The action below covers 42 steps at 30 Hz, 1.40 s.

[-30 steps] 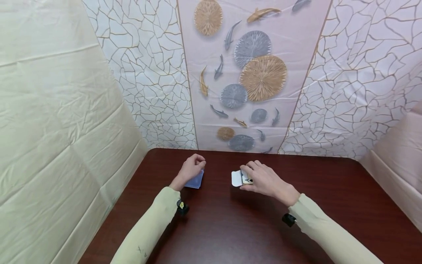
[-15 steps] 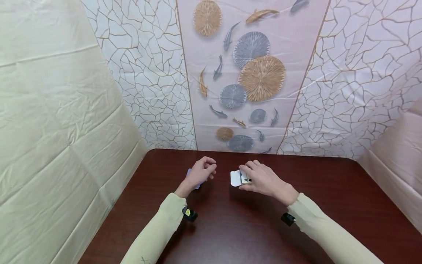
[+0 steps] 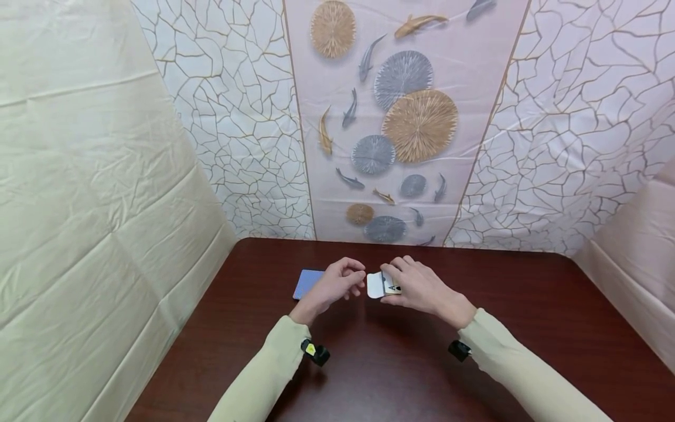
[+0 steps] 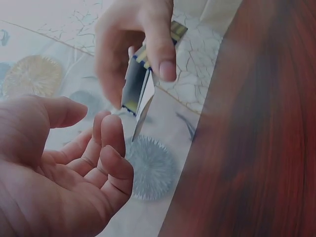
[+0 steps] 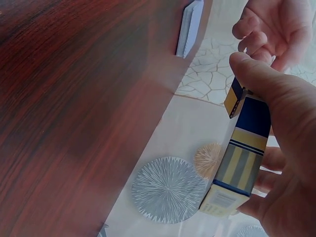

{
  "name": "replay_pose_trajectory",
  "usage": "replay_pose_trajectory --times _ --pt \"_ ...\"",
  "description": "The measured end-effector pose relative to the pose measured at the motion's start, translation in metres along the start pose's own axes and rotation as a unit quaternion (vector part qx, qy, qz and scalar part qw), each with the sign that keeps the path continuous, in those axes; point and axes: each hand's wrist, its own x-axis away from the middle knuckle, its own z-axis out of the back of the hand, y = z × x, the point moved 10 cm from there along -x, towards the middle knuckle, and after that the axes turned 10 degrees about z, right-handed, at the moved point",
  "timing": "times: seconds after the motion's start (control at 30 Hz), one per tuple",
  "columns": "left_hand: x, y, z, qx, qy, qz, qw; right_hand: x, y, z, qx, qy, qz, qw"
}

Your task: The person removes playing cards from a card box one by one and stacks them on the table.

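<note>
A box is held above the far half of the table, right of centre, by the right hand. It is gripped between the thumb and the fingers of that hand, which are curled about its sides. The white flap at its left end is folded open, and a black letter A is shown beside it. In the right wrist view, bands of dark blue, gold and grey are seen along the box's narrow side, with a pale printed panel at one end. The left hand is poised just to the left of the flap; its fingers are loosely bent, with a gap left between thumb and forefinger. Farther left, a stack of cards is laid flat on the table, a pale blue back uppermost; its right near part is partly covered from the head view by the left hand. Both forearms are covered by pale sleeves, and a small black camera is worn at each wrist. The far side is closed by a cloth printed with fish, round leaves and a cracked pattern, and the left side by a cream sheet.
</note>
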Motion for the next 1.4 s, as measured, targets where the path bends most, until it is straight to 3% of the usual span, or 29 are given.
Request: replay_pose_trajectory --times 0.27,0.43,0.93,1.4 --pt "-0.006 -0.005 -0.012 0.032 -0.009 0.007 0.9994 0.0 -0.001 0.002 0.002 0.007 0.002 1.0" --pt "-0.006 -0.006 -0.021 0.019 -0.013 0.019 0.9996 0.0 -0.002 0.004 0.003 0.009 0.002 1.0" --pt "-0.011 -0.007 -0.032 -0.033 0.022 0.035 0.9986 -0.002 -0.005 0.007 0.012 0.02 0.013 1.0" --pt "-0.016 -0.011 -0.037 -0.067 0.047 0.047 0.9955 -0.003 -0.005 0.005 0.019 0.017 0.019 1.0"
